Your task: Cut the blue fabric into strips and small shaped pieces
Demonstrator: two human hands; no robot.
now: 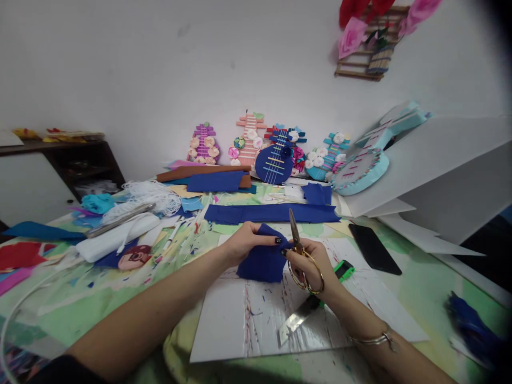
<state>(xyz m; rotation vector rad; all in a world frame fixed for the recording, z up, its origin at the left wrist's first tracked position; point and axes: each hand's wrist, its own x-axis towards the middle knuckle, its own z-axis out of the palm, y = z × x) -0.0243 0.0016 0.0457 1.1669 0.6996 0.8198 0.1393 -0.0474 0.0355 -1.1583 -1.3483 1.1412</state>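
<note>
My left hand (245,242) pinches the upper edge of a dark blue piece of fabric (262,264), which hangs over the white board (224,325). In my right hand (316,261) are gold-handled scissors (296,232), blades together and pointing up. The thumb and fingertips of that hand also meet the fabric's right edge. Below the right hand, on the board, lies a utility knife (308,312) with a green and black handle and a broad blade out.
A long blue fabric strip (272,213) lies behind my hands. A black phone (374,248) rests at the right. Decorated lute-shaped crafts (276,157) lean on the wall. White yarn (152,197) and a white power strip (116,237) sit at the left.
</note>
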